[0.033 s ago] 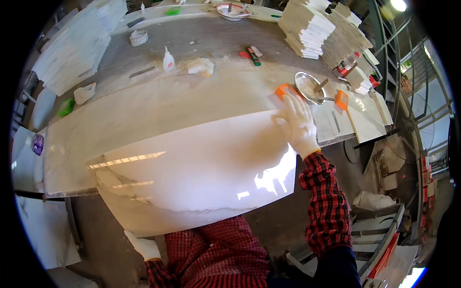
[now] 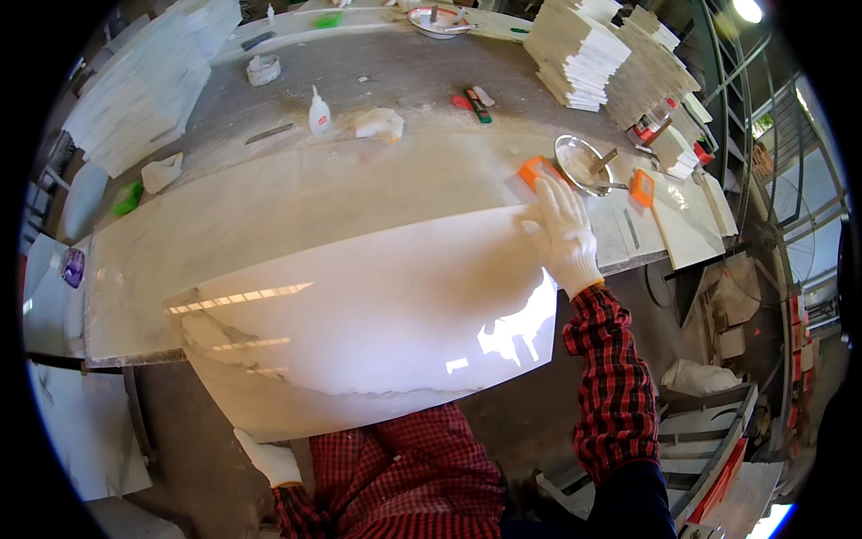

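Observation:
A glossy white slab with grey veins (image 2: 377, 305), like polished stone or tile, lies partly over the worktable's near edge and juts toward my body. My left hand (image 2: 271, 460), in a white glove, is at the slab's near left corner and appears to grip it from below; its fingers are mostly hidden. At the far right corner is my gloved right hand (image 2: 567, 235), fingers stretched out and thumb by the slab's edge. Just beyond those fingertips sits an orange block (image 2: 541, 171). A metal bowl (image 2: 575, 162) holding a scraper and a spoon-like handle stands beside it.
Pale slabs are stacked at the back left (image 2: 135, 99) and back right (image 2: 579, 54). On the worktable (image 2: 224, 211) are a white squeeze bottle (image 2: 319, 115), a crumpled cloth (image 2: 379, 125), a green tool (image 2: 477, 105) and another orange block (image 2: 642, 188). A metal rack (image 2: 709, 440) stands lower right.

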Action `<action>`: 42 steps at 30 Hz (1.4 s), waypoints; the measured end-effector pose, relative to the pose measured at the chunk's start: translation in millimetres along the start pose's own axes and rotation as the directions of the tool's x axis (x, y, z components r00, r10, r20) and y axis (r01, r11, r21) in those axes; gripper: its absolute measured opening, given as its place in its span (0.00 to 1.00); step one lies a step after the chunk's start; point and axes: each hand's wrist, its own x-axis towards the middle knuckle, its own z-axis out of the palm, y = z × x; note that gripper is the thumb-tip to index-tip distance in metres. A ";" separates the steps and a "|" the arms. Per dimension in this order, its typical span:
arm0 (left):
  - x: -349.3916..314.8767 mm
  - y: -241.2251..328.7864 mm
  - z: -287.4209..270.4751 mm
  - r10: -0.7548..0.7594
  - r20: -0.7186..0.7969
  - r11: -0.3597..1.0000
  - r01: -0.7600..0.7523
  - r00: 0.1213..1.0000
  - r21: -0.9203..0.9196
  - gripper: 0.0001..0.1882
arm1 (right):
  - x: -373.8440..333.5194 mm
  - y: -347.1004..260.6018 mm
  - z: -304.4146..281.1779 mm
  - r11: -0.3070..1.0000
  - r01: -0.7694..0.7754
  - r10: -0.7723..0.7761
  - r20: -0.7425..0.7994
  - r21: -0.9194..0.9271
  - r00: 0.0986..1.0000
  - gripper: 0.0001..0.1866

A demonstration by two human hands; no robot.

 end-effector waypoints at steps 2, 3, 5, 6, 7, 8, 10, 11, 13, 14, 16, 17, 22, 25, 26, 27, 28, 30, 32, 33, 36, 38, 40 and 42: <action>-0.3 2.1 1.6 -0.016 0.043 0.999 0.018 0.999 -0.031 0.37 | -0.4 -0.3 0.4 1.000 -0.010 0.010 -0.017 0.004 1.000 0.38; -0.3 3.3 0.8 -0.016 0.073 0.998 0.020 0.997 -0.065 0.36 | -0.7 -2.1 1.3 0.999 -0.005 0.007 -0.047 0.035 0.999 0.38; -0.8 6.3 -0.6 -0.038 0.032 0.995 0.041 0.999 -0.093 0.35 | -2.3 -6.8 5.0 0.997 -0.056 0.060 -0.073 0.061 0.995 0.38; -0.9 8.2 -1.8 -0.049 0.012 0.993 0.050 0.999 -0.107 0.35 | -4.1 -9.1 7.7 0.994 -0.082 0.088 -0.086 0.075 0.992 0.38; 0.3 8.6 -3.5 -0.042 0.034 0.992 0.046 0.999 -0.121 0.35 | -9.2 -8.1 10.7 0.983 -0.134 0.145 -0.085 0.128 0.986 0.39; 2.0 8.1 -4.1 -0.036 0.058 0.990 0.044 0.998 -0.136 0.34 | -15.8 -4.9 14.5 0.966 -0.185 0.202 -0.081 0.178 0.976 0.39; 1.9 7.3 -0.1 -0.005 0.069 0.989 0.015 0.998 -0.148 0.34 | -27.9 -3.6 19.7 0.920 -0.277 0.303 -0.055 0.278 0.951 0.40; -0.1 8.0 4.8 0.019 0.057 0.989 -0.011 0.998 -0.145 0.34 | -33.7 -5.2 20.8 0.891 -0.318 0.347 -0.033 0.325 0.937 0.40; 1.3 6.2 9.4 0.048 0.055 0.986 -0.039 0.997 -0.160 0.35 | -41.7 -8.0 21.7 0.813 -0.417 0.446 0.026 0.406 0.895 0.37; 3.9 6.5 5.3 0.055 0.060 0.983 -0.044 0.997 -0.178 0.35 | -39.2 -12.8 19.0 0.738 -0.443 0.488 0.051 0.509 0.872 0.35; 6.0 4.2 8.8 0.048 0.043 0.973 -0.037 0.998 -0.227 0.35 | -33.1 -22.9 11.6 0.552 -0.472 0.562 0.111 0.687 0.820 0.32; 1.0 8.2 13.9 0.032 0.019 0.966 -0.026 0.999 -0.256 0.36 | -27.7 -24.5 9.9 0.329 -0.472 0.584 0.217 0.817 0.782 0.27; -5.1 28.8 44.4 -0.049 0.026 0.909 0.055 0.998 -0.414 0.37 | -24.1 -39.9 19.3 -0.029 -0.400 0.728 0.293 0.916 0.620 0.22; 18.8 33.6 47.3 -0.005 0.044 0.919 0.022 0.999 -0.394 0.36 | -24.7 -47.3 16.0 -0.080 -0.370 0.771 0.293 0.926 0.565 0.23; 24.3 35.6 48.3 0.023 0.057 0.924 0.000 0.998 -0.382 0.36 | -24.4 -50.7 13.3 -0.067 -0.391 0.766 0.298 0.918 0.569 0.24; 29.7 36.8 49.7 0.048 0.049 0.933 -0.028 0.998 -0.360 0.35 | -24.2 -52.7 11.3 -0.053 -0.412 0.761 0.304 0.910 0.573 0.24; 30.6 39.8 53.5 0.070 0.042 0.941 -0.052 0.997 -0.334 0.34 | -26.2 -54.3 9.1 -0.039 -0.436 0.758 0.311 0.899 0.573 0.24; 37.7 39.7 58.3 0.092 0.040 0.947 -0.075 0.995 -0.312 0.34 | -29.3 -53.7 6.0 -0.009 -0.465 0.740 0.319 0.885 0.592 0.23; 47.5 40.4 52.5 0.097 0.038 0.947 -0.080 0.995 -0.311 0.34 | -37.0 -46.5 5.2 0.024 -0.516 0.704 0.352 0.857 0.617 0.21; 56.6 39.2 43.5 0.113 0.032 0.959 -0.100 0.993 -0.267 0.34 | -38.3 -40.3 2.3 0.178 -0.544 0.677 0.298 0.820 0.673 0.20; 72.4 32.0 25.9 0.136 0.016 0.973 -0.131 0.991 -0.191 0.34 | -34.0 10.4 -6.4 0.535 -0.542 0.545 0.225 0.648 0.808 0.21; 66.9 32.9 35.2 0.137 -0.009 0.968 -0.135 0.991 -0.213 0.34 | -1.0 41.4 -12.2 0.734 -0.507 0.506 0.134 0.453 0.852 0.21; 48.8 39.9 56.3 0.084 -0.056 0.968 -0.095 0.995 -0.233 0.32 | 40.9 60.4 -19.5 0.914 -0.337 0.336 0.043 0.228 0.941 0.21; 45.0 44.7 50.8 0.093 -0.046 0.968 -0.101 0.995 -0.229 0.30 | 72.6 71.7 -13.0 0.990 -0.142 0.137 0.140 0.026 0.981 0.22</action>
